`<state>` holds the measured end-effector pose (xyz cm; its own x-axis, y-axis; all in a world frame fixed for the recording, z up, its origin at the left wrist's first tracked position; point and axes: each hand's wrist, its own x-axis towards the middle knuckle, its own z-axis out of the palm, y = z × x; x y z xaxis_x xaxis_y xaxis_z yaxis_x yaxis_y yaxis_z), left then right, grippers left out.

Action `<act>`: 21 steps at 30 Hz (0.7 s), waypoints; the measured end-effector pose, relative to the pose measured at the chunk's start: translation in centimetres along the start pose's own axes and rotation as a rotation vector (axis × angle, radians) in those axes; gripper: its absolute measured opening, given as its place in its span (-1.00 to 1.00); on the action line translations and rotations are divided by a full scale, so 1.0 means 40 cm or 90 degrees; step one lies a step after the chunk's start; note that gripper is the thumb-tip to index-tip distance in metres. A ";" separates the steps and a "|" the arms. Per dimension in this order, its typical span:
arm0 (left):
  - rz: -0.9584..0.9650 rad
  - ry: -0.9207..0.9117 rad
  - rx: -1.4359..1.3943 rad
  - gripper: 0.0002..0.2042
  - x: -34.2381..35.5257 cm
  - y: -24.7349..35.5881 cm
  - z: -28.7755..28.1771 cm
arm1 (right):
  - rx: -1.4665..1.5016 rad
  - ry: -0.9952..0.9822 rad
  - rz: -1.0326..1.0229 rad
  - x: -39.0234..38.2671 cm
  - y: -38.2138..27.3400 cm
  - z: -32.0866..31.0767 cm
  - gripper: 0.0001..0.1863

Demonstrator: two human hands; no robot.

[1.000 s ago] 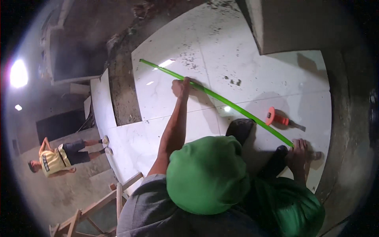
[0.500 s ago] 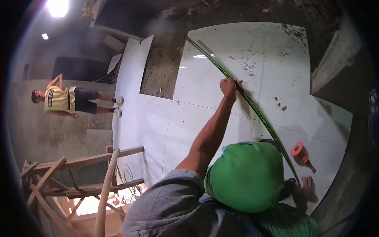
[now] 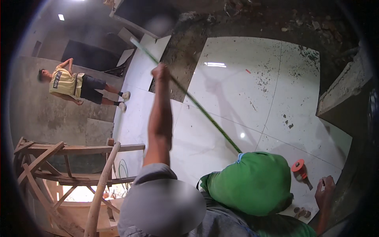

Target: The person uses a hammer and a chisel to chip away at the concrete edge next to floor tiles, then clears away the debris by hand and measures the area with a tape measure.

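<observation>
Neither of my hands is identifiable. Directly below me a co-worker in a green cap [image 3: 248, 181] bends over white floor tiles [image 3: 296, 94]. An outstretched left arm in a grey sleeve, apparently this co-worker's, has its hand [image 3: 160, 72] closed on a long green measuring strip [image 3: 201, 110], which runs from the upper left to behind the cap. At the lower right another bare hand [image 3: 324, 187], apparently the co-worker's right, has bent fingers near the tile edge, off the strip. An orange-guarded chisel [image 3: 300, 170] lies on the tiles beside it.
A person [image 3: 67, 83] in a yellow top and dark shorts stands at left. A wooden trestle structure [image 3: 67, 149] occupies the lower left. Rough concrete [image 3: 339, 87] borders the tiles at right, a bare screed strip [image 3: 179, 59] runs between tiles, and rubble [image 3: 284, 27] lies beyond.
The co-worker's left hand has moved left with the strip, whose far end now reaches the left tiles. The right hand has left the strip and shifted right. The view has shifted too.
</observation>
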<state>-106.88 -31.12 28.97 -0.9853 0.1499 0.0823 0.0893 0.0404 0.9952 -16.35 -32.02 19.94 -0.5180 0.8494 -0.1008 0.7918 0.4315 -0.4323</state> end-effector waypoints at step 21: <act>-0.216 0.009 0.082 -0.71 0.320 -0.116 -0.314 | -0.020 -0.018 0.003 0.078 -0.058 -0.016 -0.89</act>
<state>-121.73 -41.82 26.06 -0.9638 0.0931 -0.2497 -0.2262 0.2094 0.9513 -19.63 -30.17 21.19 -0.5226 0.8429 -0.1282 0.8038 0.4369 -0.4038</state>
